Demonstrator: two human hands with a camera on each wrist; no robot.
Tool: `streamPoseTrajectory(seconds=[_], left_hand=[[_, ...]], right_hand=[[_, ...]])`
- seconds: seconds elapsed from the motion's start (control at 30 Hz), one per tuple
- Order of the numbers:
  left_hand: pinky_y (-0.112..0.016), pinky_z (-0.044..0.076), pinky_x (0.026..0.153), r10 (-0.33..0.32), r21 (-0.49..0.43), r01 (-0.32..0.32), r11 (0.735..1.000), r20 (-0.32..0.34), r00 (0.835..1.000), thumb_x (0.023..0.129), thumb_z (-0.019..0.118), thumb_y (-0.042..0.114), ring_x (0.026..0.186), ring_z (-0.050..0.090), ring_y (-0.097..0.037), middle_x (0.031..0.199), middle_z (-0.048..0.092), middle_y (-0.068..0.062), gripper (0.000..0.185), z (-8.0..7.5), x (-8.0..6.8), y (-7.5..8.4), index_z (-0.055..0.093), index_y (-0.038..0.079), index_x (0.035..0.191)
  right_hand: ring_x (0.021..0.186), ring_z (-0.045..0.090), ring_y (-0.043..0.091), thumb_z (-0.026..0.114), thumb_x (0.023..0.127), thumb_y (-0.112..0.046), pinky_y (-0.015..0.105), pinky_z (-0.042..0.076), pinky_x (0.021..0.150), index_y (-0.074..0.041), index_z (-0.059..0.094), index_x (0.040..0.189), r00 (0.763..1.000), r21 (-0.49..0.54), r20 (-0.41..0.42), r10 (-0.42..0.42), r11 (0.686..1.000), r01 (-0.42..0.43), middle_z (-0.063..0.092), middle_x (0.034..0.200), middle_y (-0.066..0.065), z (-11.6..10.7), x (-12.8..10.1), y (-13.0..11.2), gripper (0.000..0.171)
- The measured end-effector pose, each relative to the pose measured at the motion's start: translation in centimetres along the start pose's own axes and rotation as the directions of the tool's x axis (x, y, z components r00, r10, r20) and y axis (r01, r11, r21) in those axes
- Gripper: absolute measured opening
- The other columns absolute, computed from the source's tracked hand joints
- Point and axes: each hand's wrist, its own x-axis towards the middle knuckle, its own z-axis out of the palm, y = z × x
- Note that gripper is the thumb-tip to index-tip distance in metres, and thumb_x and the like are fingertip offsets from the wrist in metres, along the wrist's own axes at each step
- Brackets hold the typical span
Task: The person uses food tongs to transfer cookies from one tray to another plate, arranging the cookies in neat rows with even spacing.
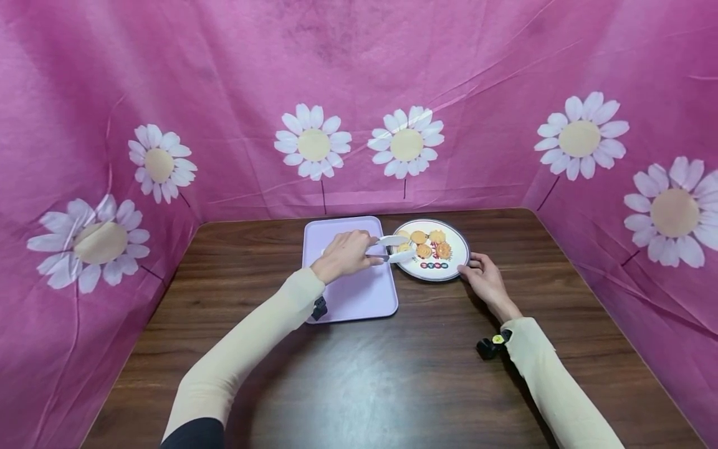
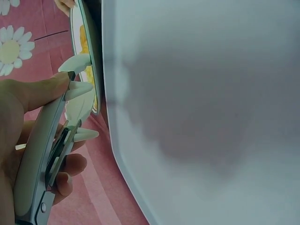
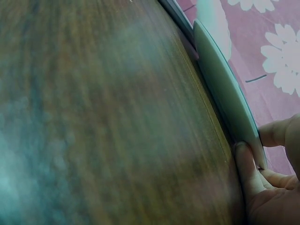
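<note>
My left hand grips a pair of tongs with white tips, above the lilac tray. The parted tips of the tongs reach over the left side of a round white plate with a dark rim. Several golden cookies lie on that plate, the leftmost ones partly behind the tips. At the plate's right edge, my right hand holds the rim; in the right wrist view the thumb and fingers pinch it from both sides.
The tray and plate stand side by side near the back of a dark wooden table. A pink cloth printed with daisies hangs behind the table and along both sides. Small black cameras are strapped at both wrists.
</note>
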Motion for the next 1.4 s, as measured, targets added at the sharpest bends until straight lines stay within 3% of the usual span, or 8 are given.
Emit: streamPoseTrajectory(seconds=[0.23,0.6,0.87,1.2,1.4], left_hand=[[-0.032,0.05,0.06,-0.029,0.021,0.029,0.999,0.012,1.0,0.093,0.076,0.049,0.069,0.057,-0.015,0.08,0.061,0.002,0.031,-0.42,0.56,0.33,0.069,0.019,0.09],[-0.034,0.052,0.062,-0.036,0.033,0.036,0.999,0.007,0.999,0.093,0.076,0.049,0.07,0.058,-0.015,0.083,0.063,0.001,0.031,-0.2,0.69,0.44,0.072,0.018,0.093],[-0.035,0.053,0.064,-0.041,0.037,0.04,0.998,0.015,0.999,0.093,0.076,0.05,0.072,0.058,-0.017,0.089,0.064,0.0,0.038,-0.16,0.59,0.51,0.076,0.014,0.104],[-0.037,0.054,0.063,-0.027,0.05,0.027,0.998,0.007,1.0,0.093,0.076,0.051,0.073,0.06,-0.018,0.091,0.068,-0.002,0.041,-0.05,0.46,0.35,0.077,0.014,0.11],[-0.036,0.053,0.062,-0.036,0.041,0.036,0.998,0.003,0.999,0.092,0.077,0.052,0.073,0.059,-0.018,0.09,0.066,-0.002,0.045,-0.13,0.26,0.31,0.076,0.014,0.116]], right_hand=[[0.091,0.056,-0.012,0.062,0.104,-0.025,0.005,0.048,0.079,0.003,0.035,0.156,1.0,-0.002,-0.008,0.005,1.0,-0.005,0.056,0.145,0.027,0.02,0.04,-0.16,0.064],[0.088,0.055,-0.014,0.061,0.105,-0.026,0.004,0.048,0.079,0.003,0.033,0.157,1.0,0.012,0.007,0.012,1.0,-0.012,0.054,0.148,0.028,0.05,0.08,-0.13,0.066],[0.092,0.055,-0.012,0.061,0.105,-0.027,0.005,0.048,0.079,0.003,0.033,0.157,1.0,-0.002,0.006,0.013,1.0,-0.013,0.054,0.147,0.027,0.03,-0.04,-0.07,0.066],[0.102,0.06,0.0,0.06,0.105,-0.027,0.005,0.048,0.079,0.002,0.033,0.158,1.0,-0.025,0.006,0.03,0.999,-0.03,0.055,0.148,0.026,0.06,-0.22,-0.31,0.066],[0.093,0.057,-0.01,0.061,0.105,-0.024,0.005,0.049,0.079,0.004,0.033,0.157,1.0,-0.002,0.002,0.017,1.0,-0.017,0.054,0.147,0.028,0.07,-0.22,-0.33,0.066]])
